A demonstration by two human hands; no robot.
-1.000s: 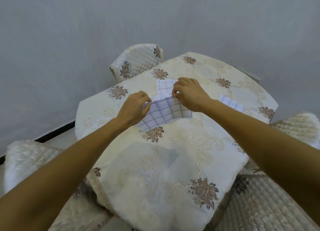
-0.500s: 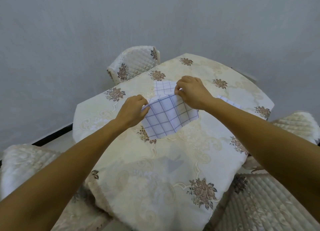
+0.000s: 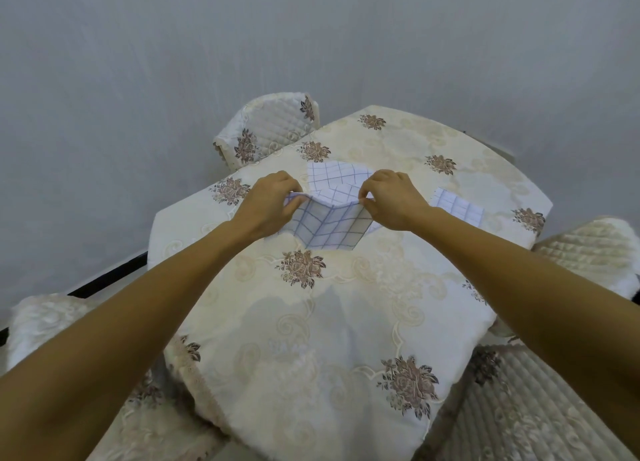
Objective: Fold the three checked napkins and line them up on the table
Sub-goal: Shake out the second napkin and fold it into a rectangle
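Observation:
A white napkin with blue checks [image 3: 330, 226] hangs doubled over between my hands, just above the table [image 3: 346, 322]. My left hand [image 3: 268, 206] pinches its left top corner and my right hand [image 3: 391, 199] pinches its right top corner. Behind it a second checked napkin [image 3: 337, 175] lies flat on the cloth, partly hidden by the held one. A third checked napkin [image 3: 457, 206], folded into a small rectangle, lies to the right of my right wrist.
The table wears a cream floral cloth. Quilted chairs stand around it: one at the far left [image 3: 270, 128], one at the right [image 3: 595, 249], one near left [image 3: 52, 322], one near right [image 3: 519, 408]. A grey wall is behind.
My hands have lifted the napkin's near edge and brought it up and back, so it now hangs doubled. The hands have spread apart to its two corners.

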